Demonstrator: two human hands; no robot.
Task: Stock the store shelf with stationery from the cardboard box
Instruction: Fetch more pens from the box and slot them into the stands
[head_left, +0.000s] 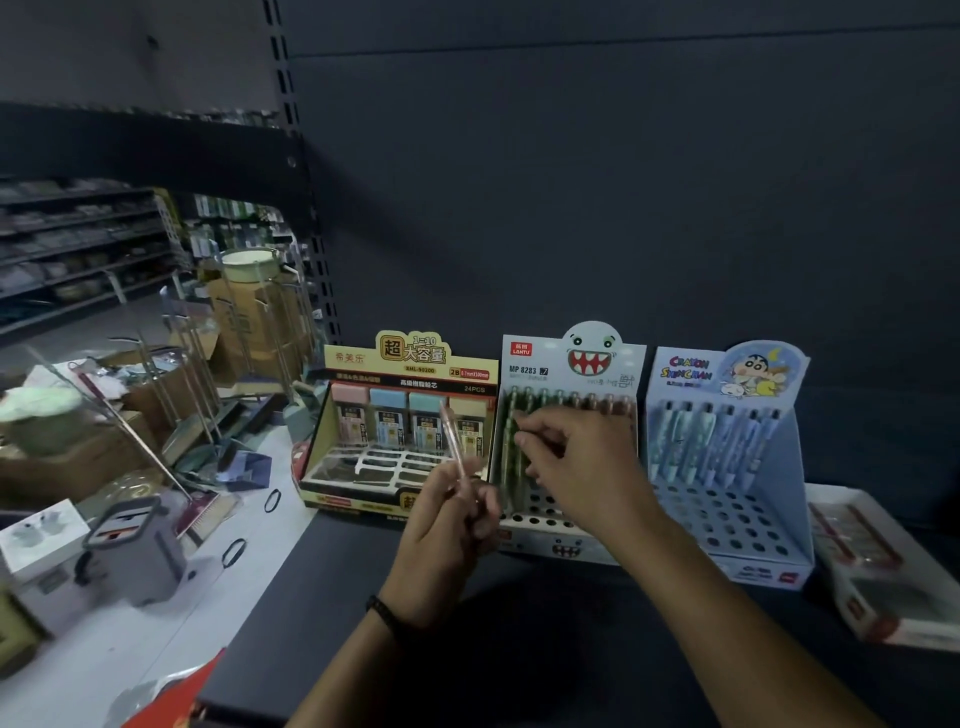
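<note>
Three display boxes stand on the dark shelf (467, 613): a yellow lead-refill box (400, 431), a pale monster-face pencil box (571, 441) and a blue Crayon Shinchan pencil box (727, 457). My left hand (441, 540) grips a few pinkish mechanical pencils (454, 441) upright in front of the yellow box. Over the monster box, my right hand (576, 467) pinches a green pencil (511, 441) among the standing pencils at the box's left side. No cardboard stock box shows near my hands.
A flat packaged stationery pack (883, 571) lies on the shelf at the far right. Left of the shelf, the floor holds a mop bucket (135, 551), a white carton (41, 540), brooms, cardboard boxes (254, 312) and black rings (234, 551). Shelving runs along the far left.
</note>
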